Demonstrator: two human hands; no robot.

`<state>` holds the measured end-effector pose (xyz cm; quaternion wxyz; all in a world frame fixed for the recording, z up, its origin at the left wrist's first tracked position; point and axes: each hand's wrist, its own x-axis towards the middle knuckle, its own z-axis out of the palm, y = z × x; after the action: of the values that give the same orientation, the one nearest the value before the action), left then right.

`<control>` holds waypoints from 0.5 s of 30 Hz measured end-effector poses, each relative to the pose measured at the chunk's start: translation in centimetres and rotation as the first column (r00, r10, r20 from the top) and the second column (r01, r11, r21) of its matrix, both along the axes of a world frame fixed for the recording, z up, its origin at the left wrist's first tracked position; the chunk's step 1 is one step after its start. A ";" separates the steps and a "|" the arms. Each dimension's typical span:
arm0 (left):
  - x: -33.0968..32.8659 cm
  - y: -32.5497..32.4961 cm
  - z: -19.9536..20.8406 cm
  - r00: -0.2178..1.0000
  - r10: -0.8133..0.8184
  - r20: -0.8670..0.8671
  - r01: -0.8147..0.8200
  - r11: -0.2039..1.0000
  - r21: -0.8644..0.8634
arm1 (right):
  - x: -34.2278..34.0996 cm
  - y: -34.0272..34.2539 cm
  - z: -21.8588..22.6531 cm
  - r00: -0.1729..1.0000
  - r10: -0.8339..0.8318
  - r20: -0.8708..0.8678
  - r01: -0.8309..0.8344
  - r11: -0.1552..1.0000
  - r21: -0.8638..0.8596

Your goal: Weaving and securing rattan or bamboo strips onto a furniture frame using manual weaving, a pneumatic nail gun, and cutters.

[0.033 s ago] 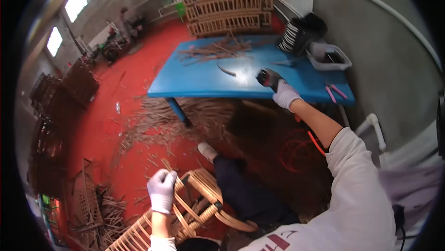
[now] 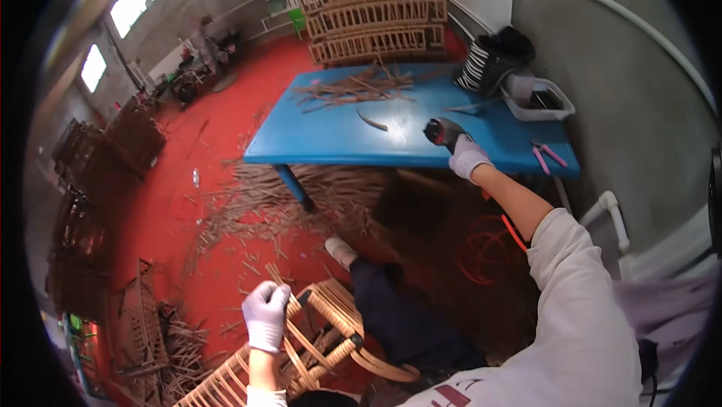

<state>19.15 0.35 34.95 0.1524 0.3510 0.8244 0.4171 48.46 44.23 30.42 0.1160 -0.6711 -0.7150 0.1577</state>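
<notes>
At the lower left, my left hand (image 2: 266, 315) in a pale glove is closed at a rattan strip (image 2: 275, 272), whose loose end sticks up past the fingers. Beneath it, a woven rattan frame (image 2: 335, 305) with slatted sides and dark corner joints lies tilted beside my leg. My right hand (image 2: 468, 156), also gloved, reaches out to the blue table's near edge. It is wrapped round a dark gun-shaped tool (image 2: 445, 133) with a rounded black head. An orange hose (image 2: 516, 231) runs below that forearm; its join to the tool is hidden.
The blue table (image 2: 316, 136) bears rattan strips (image 2: 357, 87), a curved dark piece (image 2: 372, 122), pink-handled pliers (image 2: 551, 156), a striped bag (image 2: 489, 61) and a white bin (image 2: 538, 111). Rattan scraps (image 2: 301, 189) litter the red floor. Slatted frames (image 2: 376, 12) are stacked behind.
The whole view has shifted slightly, so everything sits a little lower. Both hands keep their hold and hardly move.
</notes>
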 end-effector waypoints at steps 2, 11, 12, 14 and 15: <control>0.6 -0.5 0.6 1.000 0.026 -0.003 -0.026 0.999 -0.032 | -1.5 3.2 -1.3 0.996 -0.091 0.020 0.092 0.996 -0.016; 0.9 -0.1 1.1 0.998 0.042 0.042 -0.042 0.999 -0.007 | 7.8 9.6 -1.2 0.999 -0.031 0.020 0.027 0.978 0.209; 0.9 -0.3 1.0 0.995 0.061 0.084 -0.061 0.998 -0.011 | 9.8 8.5 -0.2 0.983 -0.111 0.147 0.086 0.983 0.163; 1.1 -0.1 1.4 0.995 0.053 0.083 -0.052 0.998 -0.018 | 15.3 7.0 -0.1 0.922 -0.236 0.308 0.211 0.971 0.112; 1.2 -0.1 1.4 0.995 0.055 0.080 -0.054 0.998 -0.022 | 17.8 6.3 -0.2 0.904 -0.269 0.333 0.267 0.962 0.055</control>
<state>20.34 0.22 36.37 0.1776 0.3096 0.8309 0.4268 66.22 50.49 30.24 0.0153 -0.7795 -0.6259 0.0203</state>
